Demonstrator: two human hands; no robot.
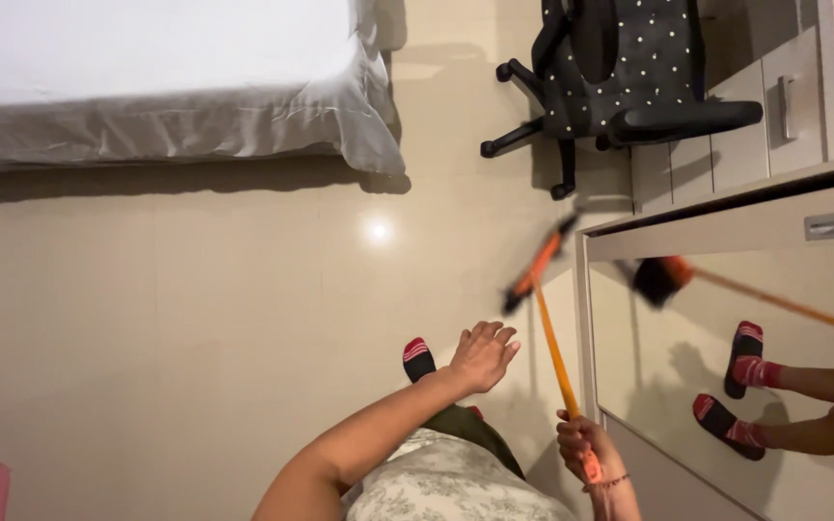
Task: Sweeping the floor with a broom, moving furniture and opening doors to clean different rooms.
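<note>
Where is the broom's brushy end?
In the head view, the broom head is on the floor right of centre, beside the mirrored wardrobe, below the office chair.

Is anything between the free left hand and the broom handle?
Nothing visible. The left hand hangs open in the air over bare floor tile, apart from the orange broom handle, which the right hand grips near its end. The gap between them shows only floor.

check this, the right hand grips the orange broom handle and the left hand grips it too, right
Not quite. In the head view the right hand does grip the orange broom handle, but the left hand is off it, open with fingers spread in the air beside it.
</note>
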